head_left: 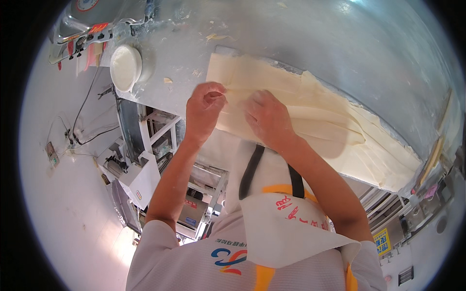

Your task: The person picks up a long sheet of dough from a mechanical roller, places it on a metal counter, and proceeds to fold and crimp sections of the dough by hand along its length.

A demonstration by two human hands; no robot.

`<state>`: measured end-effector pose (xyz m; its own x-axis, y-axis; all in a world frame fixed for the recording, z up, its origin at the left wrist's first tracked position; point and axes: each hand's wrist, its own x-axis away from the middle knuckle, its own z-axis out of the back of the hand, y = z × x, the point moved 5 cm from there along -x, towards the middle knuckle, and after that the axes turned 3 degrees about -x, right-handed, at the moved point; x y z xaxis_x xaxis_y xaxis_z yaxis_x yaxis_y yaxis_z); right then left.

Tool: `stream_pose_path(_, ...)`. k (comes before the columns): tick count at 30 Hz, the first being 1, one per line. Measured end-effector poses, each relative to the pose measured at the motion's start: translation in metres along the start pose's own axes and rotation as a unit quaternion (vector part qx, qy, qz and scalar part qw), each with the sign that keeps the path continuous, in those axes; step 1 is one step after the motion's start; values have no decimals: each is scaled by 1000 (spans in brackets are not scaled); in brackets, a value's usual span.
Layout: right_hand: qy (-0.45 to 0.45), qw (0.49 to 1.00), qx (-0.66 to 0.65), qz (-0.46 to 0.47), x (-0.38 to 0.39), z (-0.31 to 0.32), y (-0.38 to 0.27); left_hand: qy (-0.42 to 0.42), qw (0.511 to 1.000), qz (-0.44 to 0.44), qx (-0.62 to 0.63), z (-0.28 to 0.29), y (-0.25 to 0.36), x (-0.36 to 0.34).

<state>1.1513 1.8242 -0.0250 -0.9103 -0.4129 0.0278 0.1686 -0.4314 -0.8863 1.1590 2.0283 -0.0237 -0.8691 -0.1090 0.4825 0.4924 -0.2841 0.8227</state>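
A long, pale yellow sheet of dough [310, 104] lies in folded layers on the metal worktop [184, 53], stretching from the middle toward the right. At its left end is my left hand [206, 109], fingers curled into a pinch by the dough's edge. Whatever sits between those fingertips is too small to make out. My right hand [269, 119] is over the dough, a little to the right, slightly blurred. Its fingers are bent and drawn together, and their tips are partly hidden, so I cannot tell what they hold.
A white tub of pale powder [126, 68] stands at the worktop's left edge. Dough scraps [168, 80] and flour dust lie around it. Metal equipment [97, 24] occupies the far left corner. A wooden stick [432, 157] rests at the right edge, and a white metal frame [162, 126] stands below left.
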Motion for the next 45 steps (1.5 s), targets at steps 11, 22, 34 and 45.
stream_pose_path(11,25,999,7,34,24,-20,-2,100,990,-22,-102,-21,-15,-2)
stream_pose_path(22,-30,999,-13,-23,25,-13,-11,42,990,44,-125,-15,-15,-24)
stream_pose_path(34,204,920,-184,-280,17,-47,-11,-137,957,215,137,3,-31,-40)
stream_pose_path(45,311,867,-182,-343,20,-61,-14,-137,963,202,111,-1,-26,-40)
